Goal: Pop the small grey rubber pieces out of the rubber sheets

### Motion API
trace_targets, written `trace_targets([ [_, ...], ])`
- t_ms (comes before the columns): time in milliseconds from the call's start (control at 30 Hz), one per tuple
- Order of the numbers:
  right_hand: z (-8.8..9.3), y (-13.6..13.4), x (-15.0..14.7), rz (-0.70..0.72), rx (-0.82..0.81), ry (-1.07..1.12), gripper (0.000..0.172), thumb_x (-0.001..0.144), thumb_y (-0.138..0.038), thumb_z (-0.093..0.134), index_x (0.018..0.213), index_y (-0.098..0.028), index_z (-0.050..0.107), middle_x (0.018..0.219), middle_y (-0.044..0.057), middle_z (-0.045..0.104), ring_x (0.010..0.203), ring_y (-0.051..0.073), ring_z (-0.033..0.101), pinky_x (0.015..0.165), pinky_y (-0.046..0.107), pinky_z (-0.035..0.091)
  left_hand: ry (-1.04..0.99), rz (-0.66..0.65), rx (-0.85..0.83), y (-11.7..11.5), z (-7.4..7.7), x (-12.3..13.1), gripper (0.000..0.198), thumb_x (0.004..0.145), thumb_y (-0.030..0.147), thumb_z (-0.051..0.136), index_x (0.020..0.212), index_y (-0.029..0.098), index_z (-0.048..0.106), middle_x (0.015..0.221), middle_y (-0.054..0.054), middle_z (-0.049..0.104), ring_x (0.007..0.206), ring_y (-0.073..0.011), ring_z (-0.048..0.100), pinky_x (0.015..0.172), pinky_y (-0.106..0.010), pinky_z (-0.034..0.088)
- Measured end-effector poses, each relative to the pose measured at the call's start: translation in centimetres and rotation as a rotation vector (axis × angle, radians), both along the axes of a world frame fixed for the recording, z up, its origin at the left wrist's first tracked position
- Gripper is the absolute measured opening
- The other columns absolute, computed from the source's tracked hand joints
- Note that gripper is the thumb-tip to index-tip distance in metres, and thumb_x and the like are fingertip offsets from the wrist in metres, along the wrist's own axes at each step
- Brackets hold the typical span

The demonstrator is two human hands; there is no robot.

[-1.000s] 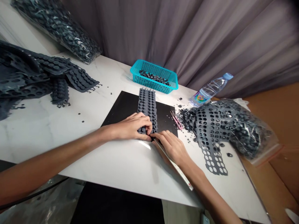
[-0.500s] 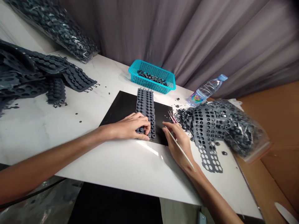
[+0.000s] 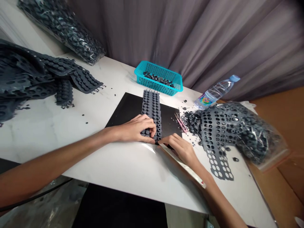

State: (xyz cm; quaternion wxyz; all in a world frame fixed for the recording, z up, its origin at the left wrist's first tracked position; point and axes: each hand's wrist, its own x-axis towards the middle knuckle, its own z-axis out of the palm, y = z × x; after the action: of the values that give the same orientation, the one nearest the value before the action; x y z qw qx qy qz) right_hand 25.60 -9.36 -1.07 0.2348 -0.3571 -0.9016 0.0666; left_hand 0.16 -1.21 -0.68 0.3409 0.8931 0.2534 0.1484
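Note:
A dark grey rubber strip (image 3: 152,110) studded with round parts lies lengthwise on a black mat (image 3: 129,109). My left hand (image 3: 136,129) presses down on the strip's near end, fingers curled over it. My right hand (image 3: 181,148) is closed on a long thin white blade tool (image 3: 182,164), whose tip meets the strip's near right corner beside my left fingers.
A teal basket (image 3: 158,78) with loose round parts stands behind the mat. Punched-out rubber sheets and a plastic bag of parts (image 3: 237,131) lie at the right, by a water bottle (image 3: 216,91) and a pink cutter (image 3: 180,123). More rubber strips (image 3: 35,82) pile up at the left.
My right hand went out to the right of the strip with the tool, then came back to the strip's near corner. My left hand stayed on the strip.

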Motion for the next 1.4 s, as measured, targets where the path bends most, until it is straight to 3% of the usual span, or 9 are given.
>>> trace_targets([
  [400,-0.2,0.1,-0.6,-0.068,0.057,-0.058,0.014,0.107,-0.029,0.057,0.102,-0.019,0.064,0.091,0.004,0.071,0.079,0.018,0.059,0.068,0.028,0.045,-0.002,0.019,0.002,-0.1,0.1,0.1,0.026,0.092,0.051,0.07,0.093,0.025,0.065,0.108,0.001,0.067,0.115,-0.0244,0.05,0.097,-0.035,0.032],
  [633,0.0,-0.2,-1.1,-0.099,0.063,-0.115,0.021,0.108,-0.031,0.053,0.122,-0.018,0.063,0.091,0.005,0.068,0.081,0.02,0.059,0.069,0.03,0.046,-0.005,0.021,0.011,-0.1,0.2,0.2,0.025,0.092,0.049,0.07,0.093,0.025,0.065,0.107,0.001,0.067,0.114,-0.024,0.05,0.096,-0.034,0.033],
  [867,-0.4,-0.2,-1.7,-0.093,0.124,-0.153,0.02,0.109,-0.024,0.047,0.123,-0.015,0.058,0.095,0.008,0.066,0.085,0.021,0.061,0.072,0.031,0.048,0.013,0.038,-0.005,-0.3,0.5,0.2,0.023,0.092,0.048,0.071,0.092,0.025,0.065,0.107,0.003,0.066,0.115,-0.0226,0.049,0.096,-0.033,0.032],
  [1133,-1.2,-0.5,-2.2,-0.2,0.091,-0.095,0.019,0.11,-0.028,0.043,0.121,-0.018,0.055,0.098,0.008,0.065,0.084,0.021,0.063,0.073,0.032,0.049,0.034,0.057,-0.032,-0.2,0.3,0.4,0.026,0.09,0.051,0.071,0.093,0.026,0.065,0.105,0.002,0.066,0.115,-0.0235,0.048,0.095,-0.033,0.033],
  [1267,-1.1,-0.4,-1.7,-0.411,-0.006,0.092,0.024,0.11,-0.032,0.042,0.126,-0.019,0.054,0.102,0.007,0.065,0.087,0.021,0.064,0.075,0.033,0.05,0.034,0.065,-0.037,-0.2,0.2,0.5,0.025,0.091,0.05,0.07,0.092,0.026,0.065,0.106,0.003,0.065,0.115,-0.0231,0.048,0.096,-0.033,0.033],
  [1400,-0.5,0.4,1.5,-0.694,-0.069,0.252,0.033,0.107,-0.044,0.047,0.127,-0.019,0.057,0.106,0.009,0.068,0.087,0.023,0.066,0.076,0.036,0.05,0.024,0.055,-0.061,-0.4,0.5,0.4,0.024,0.091,0.049,0.07,0.092,0.025,0.066,0.108,0.001,0.066,0.117,-0.0239,0.048,0.099,-0.035,0.033],
])
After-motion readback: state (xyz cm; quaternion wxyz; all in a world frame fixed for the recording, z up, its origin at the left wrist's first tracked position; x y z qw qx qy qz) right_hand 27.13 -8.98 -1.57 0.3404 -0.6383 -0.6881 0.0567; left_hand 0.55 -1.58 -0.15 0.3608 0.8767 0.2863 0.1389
